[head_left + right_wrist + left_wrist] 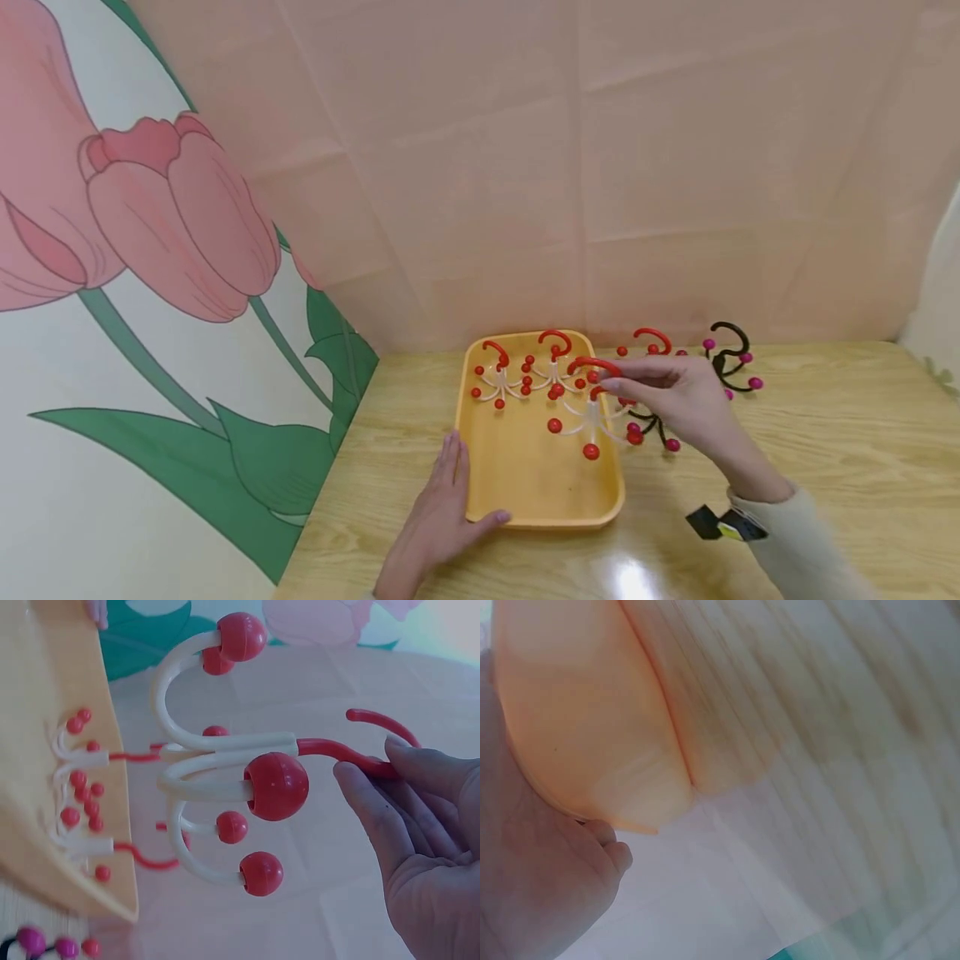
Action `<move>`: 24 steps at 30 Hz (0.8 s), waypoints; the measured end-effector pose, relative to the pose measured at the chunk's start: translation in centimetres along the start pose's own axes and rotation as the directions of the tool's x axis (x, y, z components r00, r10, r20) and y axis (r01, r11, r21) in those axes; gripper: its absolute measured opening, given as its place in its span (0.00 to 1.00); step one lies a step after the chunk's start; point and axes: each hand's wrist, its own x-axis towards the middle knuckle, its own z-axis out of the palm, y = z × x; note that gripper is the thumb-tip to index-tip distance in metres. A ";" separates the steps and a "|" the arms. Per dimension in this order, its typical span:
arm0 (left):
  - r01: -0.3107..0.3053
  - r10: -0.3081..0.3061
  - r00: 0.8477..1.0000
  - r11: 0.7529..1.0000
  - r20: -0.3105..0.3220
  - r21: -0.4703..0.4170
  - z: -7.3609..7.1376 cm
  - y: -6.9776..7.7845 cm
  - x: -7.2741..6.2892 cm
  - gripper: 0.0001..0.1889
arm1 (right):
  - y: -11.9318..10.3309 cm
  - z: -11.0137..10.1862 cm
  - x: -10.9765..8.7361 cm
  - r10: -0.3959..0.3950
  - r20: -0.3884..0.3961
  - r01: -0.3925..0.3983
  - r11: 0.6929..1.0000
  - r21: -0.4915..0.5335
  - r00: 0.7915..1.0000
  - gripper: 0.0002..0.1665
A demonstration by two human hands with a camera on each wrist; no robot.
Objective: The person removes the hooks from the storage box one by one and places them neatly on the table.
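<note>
My right hand (686,400) pinches the red hook of a white multi-arm hanging hook (592,417) with red ball tips, above the right side of a yellow tray (540,523). In the right wrist view, thumb and fingers of the right hand (427,825) grip the red stem of this hanging hook (225,742), its arms spread leftward. Two similar hanging hooks, one at the left (501,379) and one beside it (555,371), stand at the tray's far end. My left hand (438,508) lies along the tray's near left corner, fingers straight against the side and thumb at the front rim.
Right of the tray, a black hanging hook (722,362) with magenta balls stands on the wooden table (840,433). Another red hook (654,335) and a black one (656,421) are partly hidden behind the right hand. A cloth-covered wall (525,167) rises behind.
</note>
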 end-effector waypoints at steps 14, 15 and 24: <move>-0.008 0.008 1.000 1.000 -0.005 0.004 -0.1 0.0 0.0 0.66 | 3.4 -6.5 -4.9 0.068 -0.084 -0.078 0.990 -0.116 0.994 0.18; -0.005 0.005 1.000 1.000 -0.002 0.006 -0.1 0.0 0.0 0.66 | 3.7 -6.9 -5.3 0.087 -0.090 -0.097 0.988 -0.119 0.992 0.18; 0.003 -0.003 1.000 1.000 0.006 0.010 -0.1 0.1 -0.2 0.67 | 6.7 -9.8 -7.2 0.201 -0.147 -0.228 0.952 -0.204 0.969 0.21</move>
